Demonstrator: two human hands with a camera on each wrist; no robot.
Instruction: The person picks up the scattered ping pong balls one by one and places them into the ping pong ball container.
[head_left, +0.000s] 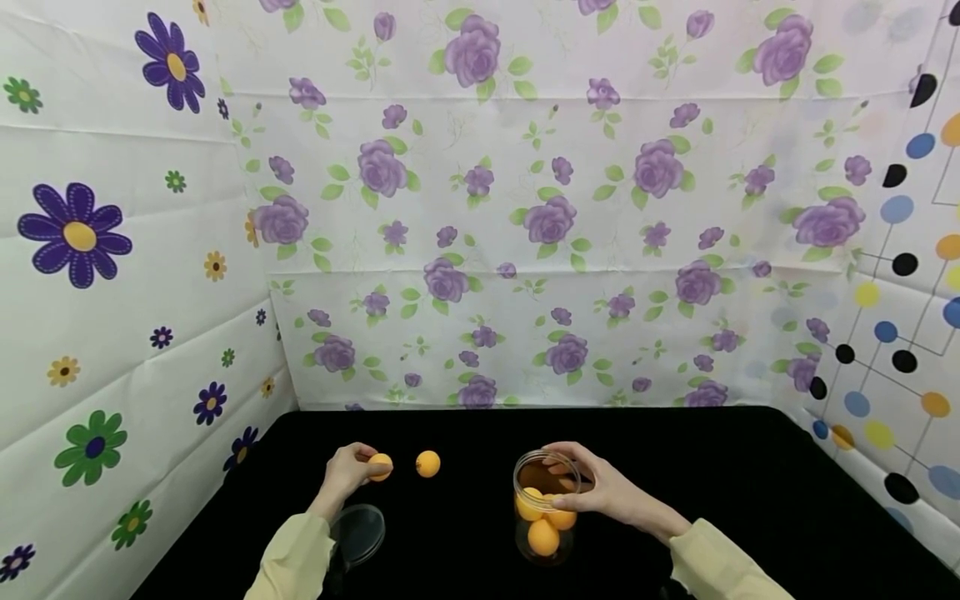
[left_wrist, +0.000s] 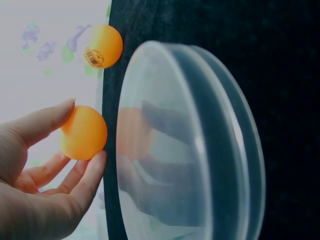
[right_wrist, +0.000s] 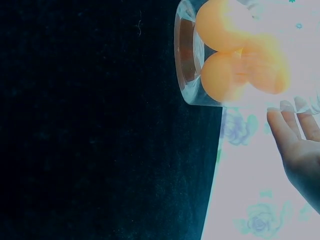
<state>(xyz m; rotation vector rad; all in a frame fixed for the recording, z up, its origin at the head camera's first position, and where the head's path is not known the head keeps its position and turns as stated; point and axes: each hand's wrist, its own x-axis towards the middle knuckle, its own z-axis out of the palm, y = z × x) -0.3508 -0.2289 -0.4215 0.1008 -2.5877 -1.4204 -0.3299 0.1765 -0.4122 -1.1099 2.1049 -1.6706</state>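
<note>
My left hand (head_left: 349,474) pinches an orange ping-pong ball (head_left: 380,467) between thumb and fingers; the left wrist view shows this ball (left_wrist: 84,133) close up. To its right on the black surface lies another orange ping-pong ball (head_left: 428,464) with a dark print. A clear jar (head_left: 546,557) stands upright without its lid, and orange ping-pong balls (head_left: 543,537) are inside it. Around the jar's upper part, near the rim, my right hand (head_left: 600,487) has its thumb in front and fingers behind. In the right wrist view, fingertips (right_wrist: 280,120) meet the jar's side.
A round translucent lid (head_left: 360,533) lies on the black tabletop (head_left: 450,533), just below my left wrist. Flower-printed white sheets (head_left: 555,333) stand behind and on the left; a dotted sheet (head_left: 892,367) closes the right side.
</note>
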